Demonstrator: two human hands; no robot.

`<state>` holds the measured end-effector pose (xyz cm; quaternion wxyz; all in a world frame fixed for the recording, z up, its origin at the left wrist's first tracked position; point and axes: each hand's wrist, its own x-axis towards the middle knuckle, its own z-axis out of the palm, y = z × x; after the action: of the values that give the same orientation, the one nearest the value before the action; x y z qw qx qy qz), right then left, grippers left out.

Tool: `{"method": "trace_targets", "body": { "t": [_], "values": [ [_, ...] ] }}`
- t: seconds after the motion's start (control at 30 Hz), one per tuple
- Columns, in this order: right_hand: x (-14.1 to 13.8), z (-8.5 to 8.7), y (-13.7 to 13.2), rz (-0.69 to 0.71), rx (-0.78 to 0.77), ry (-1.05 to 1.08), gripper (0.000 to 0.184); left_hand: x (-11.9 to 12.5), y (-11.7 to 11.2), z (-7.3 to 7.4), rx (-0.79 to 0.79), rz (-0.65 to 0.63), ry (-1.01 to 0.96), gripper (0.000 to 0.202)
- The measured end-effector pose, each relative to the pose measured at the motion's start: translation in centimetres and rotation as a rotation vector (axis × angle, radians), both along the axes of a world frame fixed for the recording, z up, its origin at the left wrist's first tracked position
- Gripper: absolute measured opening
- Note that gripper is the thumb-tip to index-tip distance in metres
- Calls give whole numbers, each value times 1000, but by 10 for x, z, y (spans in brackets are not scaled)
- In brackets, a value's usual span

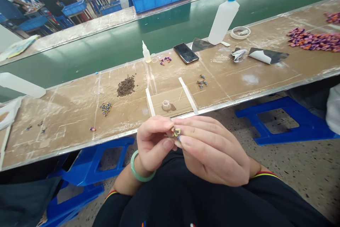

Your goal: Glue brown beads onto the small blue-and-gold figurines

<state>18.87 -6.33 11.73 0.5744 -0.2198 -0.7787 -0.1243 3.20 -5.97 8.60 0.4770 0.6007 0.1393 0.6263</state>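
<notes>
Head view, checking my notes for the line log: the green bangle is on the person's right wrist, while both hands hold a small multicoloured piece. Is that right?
Not quite: the head view shows the green bangle on the left wrist, not the right. The rest stands: the left hand and right hand hold the small multicoloured piece.

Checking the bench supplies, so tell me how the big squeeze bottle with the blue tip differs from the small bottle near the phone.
The large squeeze bottle is far bigger than the small bottle. The large squeeze bottle has a blue nozzle, while the small bottle has a pale one. The small bottle shows yellowish contents, while the large squeeze bottle looks whitish. Both are translucent plastic with pointed tips, and both stand on the brown-topped bench.
</notes>
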Motion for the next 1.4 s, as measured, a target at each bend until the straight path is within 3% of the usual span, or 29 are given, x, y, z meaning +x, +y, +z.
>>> {"method": "trace_targets", "body": {
  "t": [0.37, 0.43, 0.53, 0.63, 0.7, 0.8, 0.93, 1.13, 1.4],
  "values": [
    [7, -3, 3, 65, -17, -1, 10, 3, 4, 1, 8, -1, 21, 35],
    [3, -5, 4, 122, -86, 64, 11, 5, 6, 3, 0, -25, 14, 35],
    [-7, -9, 8, 326, -444, 514, 13, 7, 9, 10, -35, -92, 2, 37],
    [-14, -12, 15, 677, -905, 949, 8, 8, 14, 19, -68, -121, 37, 47],
    [-13, -13, 21, 899, -1095, 1020, 5, 9, 16, 23, -90, -108, 75, 50],
    [-8, -14, 27, 1048, -1209, 1081, 4, 11, 18, 24, -127, -79, 123, 48],
    [-4, -18, 34, 1084, -1252, 1155, 4, 17, 24, 20, -172, -33, 154, 47],
    [0, -22, 42, 1029, -1238, 1276, 6, 24, 37, 15, -208, -45, 157, 48],
    [-1, -19, 46, 850, -1009, 1295, 11, 34, 45, 11, -208, -22, 166, 43]
  ]
}}
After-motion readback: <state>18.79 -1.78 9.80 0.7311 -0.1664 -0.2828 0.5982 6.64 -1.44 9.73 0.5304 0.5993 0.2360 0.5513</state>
